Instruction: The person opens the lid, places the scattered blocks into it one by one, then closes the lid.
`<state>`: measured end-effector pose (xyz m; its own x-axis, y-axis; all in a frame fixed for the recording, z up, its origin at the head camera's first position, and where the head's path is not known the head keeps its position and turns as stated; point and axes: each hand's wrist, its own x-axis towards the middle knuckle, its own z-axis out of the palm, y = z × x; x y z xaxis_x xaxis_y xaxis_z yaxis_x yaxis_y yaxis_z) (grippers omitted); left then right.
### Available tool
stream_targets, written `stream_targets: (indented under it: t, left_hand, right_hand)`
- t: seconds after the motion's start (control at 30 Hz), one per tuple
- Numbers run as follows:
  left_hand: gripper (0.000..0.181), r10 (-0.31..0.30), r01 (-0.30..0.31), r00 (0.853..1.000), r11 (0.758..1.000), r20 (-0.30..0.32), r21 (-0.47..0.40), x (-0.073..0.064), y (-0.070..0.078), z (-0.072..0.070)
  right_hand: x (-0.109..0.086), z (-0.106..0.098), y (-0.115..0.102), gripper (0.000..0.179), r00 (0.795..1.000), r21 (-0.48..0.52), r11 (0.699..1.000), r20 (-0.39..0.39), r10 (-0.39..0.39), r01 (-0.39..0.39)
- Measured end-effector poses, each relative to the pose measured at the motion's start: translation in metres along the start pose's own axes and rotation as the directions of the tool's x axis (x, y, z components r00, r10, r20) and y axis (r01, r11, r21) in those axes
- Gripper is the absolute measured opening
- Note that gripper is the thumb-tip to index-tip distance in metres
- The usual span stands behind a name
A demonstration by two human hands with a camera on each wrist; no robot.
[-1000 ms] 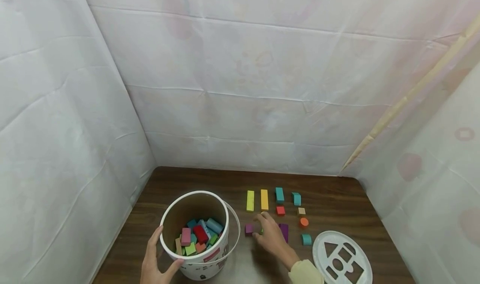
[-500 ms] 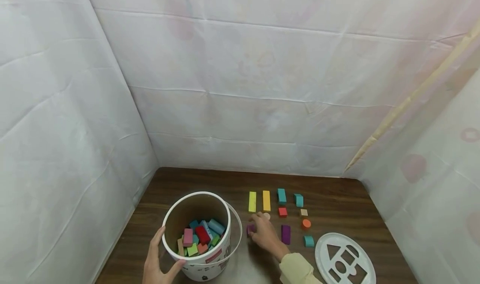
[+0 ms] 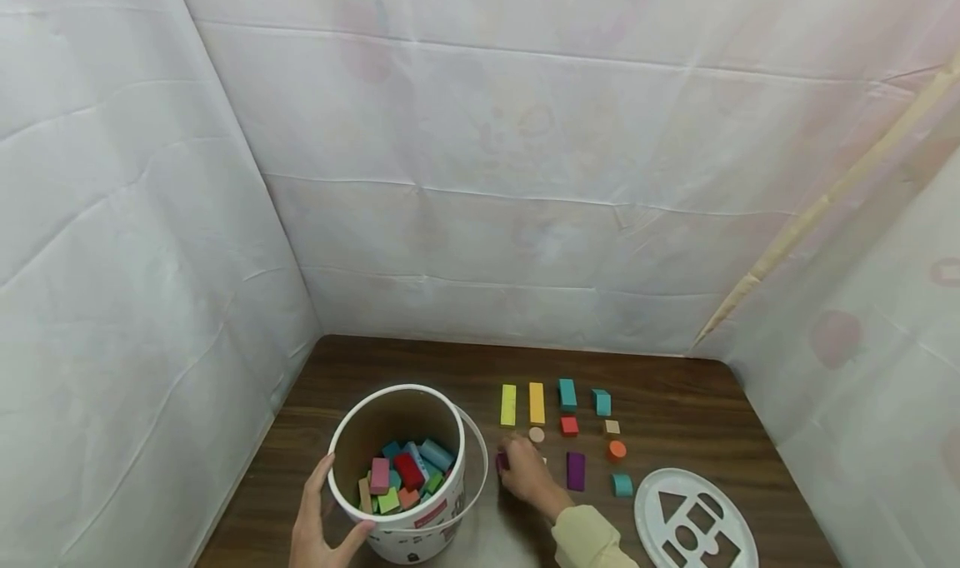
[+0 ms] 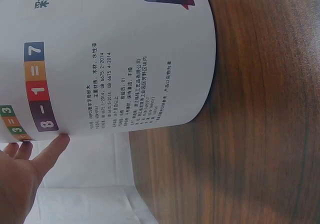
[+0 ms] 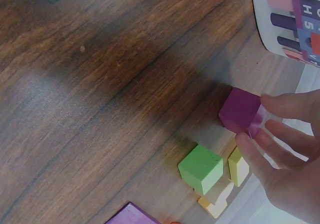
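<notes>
My left hand [image 3: 317, 518] holds the white bucket [image 3: 440, 514] at its near left side, thumb and fingers spread around the rim. Colourful blocks lie inside it. In the left wrist view, fingers [image 4: 52, 151] touch the printed bucket wall [image 4: 125, 44]. My right hand [image 3: 527, 475] is just right of the bucket, pinching a purple cube [image 5: 240, 109] between thumb and fingers; the cube appears to be on the table. A green cube [image 5: 200, 168] sits beside it, mostly hidden by the hand in the head view.
Loose blocks stand in rows, including a yellow block [image 3: 508, 406], an orange-yellow block [image 3: 537, 403], a red block [image 3: 569, 426], a dark purple block [image 3: 575, 471] and a teal arch-like block [image 3: 622, 485]. A white lid [image 3: 647, 514] with shaped holes lies right. Cloth walls [image 3: 480, 243] surround the table.
My right hand has moved left from over the green cube to the purple cube and taken hold of it, uncovering a round pale block. The left hand stays on the bucket.
</notes>
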<state>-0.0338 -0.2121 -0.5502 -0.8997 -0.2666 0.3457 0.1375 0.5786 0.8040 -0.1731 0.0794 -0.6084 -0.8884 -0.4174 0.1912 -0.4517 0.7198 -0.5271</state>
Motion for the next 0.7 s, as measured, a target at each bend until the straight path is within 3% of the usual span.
stream_targets:
  t: [0.17,0.37,0.57,0.7]
  left_hand:
    - [0.101,0.005,-0.005,1.000,1.000,-0.007,0.004,-0.0004,-0.0004,0.0002]
    - [0.100,-0.023,0.023,1.000,1.000,0.007,-0.003,-0.0010,0.0014,-0.0012]
    - [0.100,-0.031,0.031,1.000,0.999,0.008,-0.012,-0.0005,0.0020,-0.0016]
    - [0.101,-0.029,0.029,0.999,1.000,0.016,-0.007,-0.0003,0.0021,-0.0018]
  right_hand:
    - [-0.0011,0.0044,0.0016,0.015,0.999,0.003,0.999,-0.003,-0.033,0.033]
    - [-0.0047,0.0068,0.0038,0.018,0.996,0.029,0.999,0.089,0.017,-0.020]
    - [-0.0052,0.0066,0.0022,0.021,0.994,0.068,0.997,0.110,0.025,-0.033]
    - [-0.0054,0.0058,0.0013,0.023,0.988,0.102,0.991,0.139,0.068,-0.083]
